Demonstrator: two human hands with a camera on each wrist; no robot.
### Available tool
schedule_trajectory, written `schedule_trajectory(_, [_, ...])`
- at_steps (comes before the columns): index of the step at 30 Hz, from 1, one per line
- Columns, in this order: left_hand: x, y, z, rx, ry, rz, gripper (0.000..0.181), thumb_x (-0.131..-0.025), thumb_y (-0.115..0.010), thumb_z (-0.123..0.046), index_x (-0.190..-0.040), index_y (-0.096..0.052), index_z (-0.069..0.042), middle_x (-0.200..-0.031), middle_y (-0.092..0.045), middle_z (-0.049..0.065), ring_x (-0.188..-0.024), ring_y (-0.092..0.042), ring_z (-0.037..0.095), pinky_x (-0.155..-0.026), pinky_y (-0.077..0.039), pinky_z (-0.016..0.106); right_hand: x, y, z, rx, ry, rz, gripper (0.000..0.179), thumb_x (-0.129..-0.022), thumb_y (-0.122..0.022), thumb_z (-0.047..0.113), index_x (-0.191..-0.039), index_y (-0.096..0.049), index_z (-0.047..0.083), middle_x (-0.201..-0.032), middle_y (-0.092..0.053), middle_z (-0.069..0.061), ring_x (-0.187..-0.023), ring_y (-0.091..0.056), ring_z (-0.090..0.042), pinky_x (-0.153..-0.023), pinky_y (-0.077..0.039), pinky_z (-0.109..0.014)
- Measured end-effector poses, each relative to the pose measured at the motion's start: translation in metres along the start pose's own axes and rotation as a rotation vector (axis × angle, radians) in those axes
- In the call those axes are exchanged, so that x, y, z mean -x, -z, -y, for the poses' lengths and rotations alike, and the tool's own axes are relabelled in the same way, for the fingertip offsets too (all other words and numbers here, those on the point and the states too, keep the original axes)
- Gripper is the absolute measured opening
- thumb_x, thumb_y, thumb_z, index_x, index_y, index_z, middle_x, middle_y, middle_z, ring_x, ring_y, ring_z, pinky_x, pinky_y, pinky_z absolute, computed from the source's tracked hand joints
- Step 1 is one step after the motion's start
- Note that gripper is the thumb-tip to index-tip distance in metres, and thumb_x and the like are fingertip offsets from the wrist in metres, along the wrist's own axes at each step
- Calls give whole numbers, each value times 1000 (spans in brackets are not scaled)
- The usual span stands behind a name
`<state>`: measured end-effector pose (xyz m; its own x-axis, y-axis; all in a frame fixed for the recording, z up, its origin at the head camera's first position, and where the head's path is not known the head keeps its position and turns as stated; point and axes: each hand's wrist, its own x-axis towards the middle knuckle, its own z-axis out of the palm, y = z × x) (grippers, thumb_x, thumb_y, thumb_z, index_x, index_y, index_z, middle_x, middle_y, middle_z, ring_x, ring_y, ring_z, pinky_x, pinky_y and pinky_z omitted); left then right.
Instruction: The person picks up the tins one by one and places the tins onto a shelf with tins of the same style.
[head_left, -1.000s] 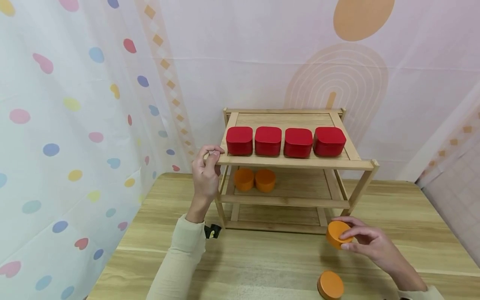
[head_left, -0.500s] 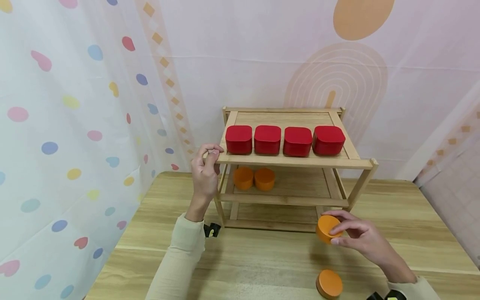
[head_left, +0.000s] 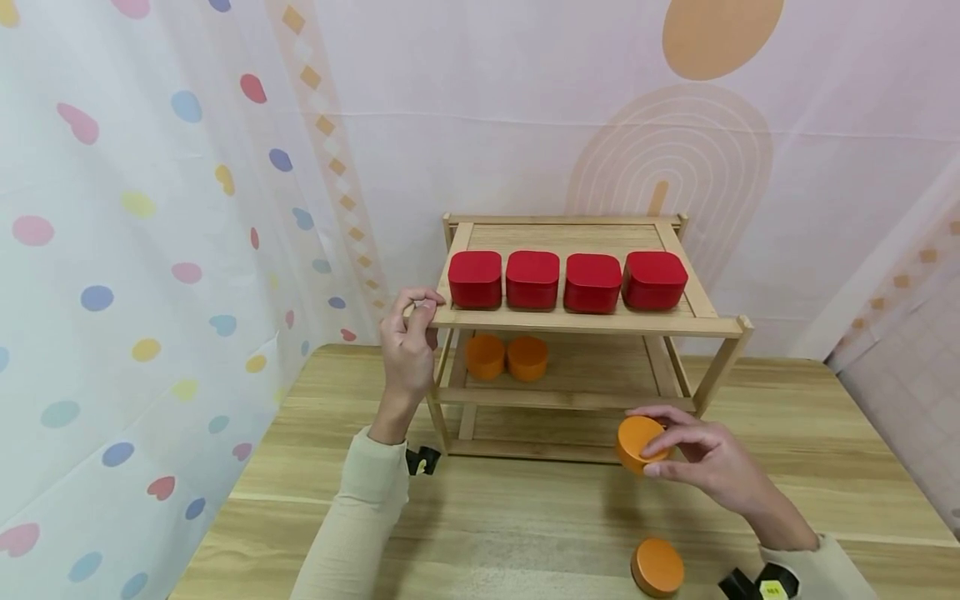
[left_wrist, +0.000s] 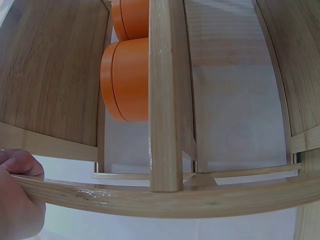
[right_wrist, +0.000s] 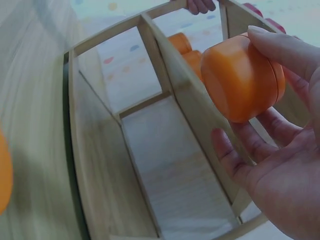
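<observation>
Between thumb and fingers my right hand (head_left: 712, 458) holds a round orange tin (head_left: 639, 443), raised in front of the rack's lower right part; the right wrist view shows this tin (right_wrist: 240, 77) from its side. My left hand (head_left: 408, 346) grips the front left corner of the wooden rack (head_left: 592, 323). Two more orange tins (head_left: 506, 357) stand side by side at the left of the middle shelf. Another orange tin (head_left: 657, 567) sits on the table near its front. Along the top shelf runs a row of several red tins (head_left: 532, 279) with rounded corners.
The three-tier rack stands on a wood-grain table (head_left: 510, 533), its bottom shelf (head_left: 555, 427) close to the tabletop. A patterned curtain (head_left: 487, 108) hangs behind and to the left. Black straps with camera mounts sit at both wrists.
My right hand has moved left and slightly up with the orange tin, toward the rack. My left hand keeps its hold on the corner.
</observation>
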<state>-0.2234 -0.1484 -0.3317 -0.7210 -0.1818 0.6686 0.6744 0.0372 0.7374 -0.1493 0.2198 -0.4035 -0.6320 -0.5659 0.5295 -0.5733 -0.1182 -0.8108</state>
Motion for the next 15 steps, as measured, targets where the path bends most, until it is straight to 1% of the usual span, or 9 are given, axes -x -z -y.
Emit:
schedule_trajectory(3, [0, 0, 0, 1, 1, -1, 25, -100, -42, -10, -95, -56, 10, -49, -34, -4, -41, -29, 9, -40, -24, 21, -6, -2, 2, 8, 16, 3, 43, -76, -64, -26, -104, -73, 5, -137, -54, -13, -121, -55, -16, -94, -50, -21])
schedule_trajectory(5, [0, 0, 0, 0, 3, -2, 25, -100, -43, -10, -95, -56, 10, -49, -34, -4, -41, -29, 9, -40, -24, 21, -9, -3, 3, 16, 0, 1, 42, -77, -65, -25, -103, -73, 7, -137, -54, -10, -120, -56, -15, -92, -51, -21])
schedule_trajectory(8, [0, 0, 1, 3, 6, -2, 25, -100, -43, -10, -95, -56, 10, -49, -34, -4, -41, -29, 9, -40, -24, 21, -15, -4, 4, 48, -4, -3, 41, -76, -66, -25, -101, -73, 7, -136, -55, -10, -118, -57, -16, -91, -51, -22])
schedule_trajectory(15, [1, 0, 0, 2, 0, 0, 25, -101, -43, -11, -96, -57, 10, -48, -35, -4, -40, -29, 10, -39, -25, 22, -27, -6, 8, 74, -63, -31, 36, -77, -69, -20, -96, -73, 9, -134, -56, -6, -117, -58, -15, -90, -51, -22])
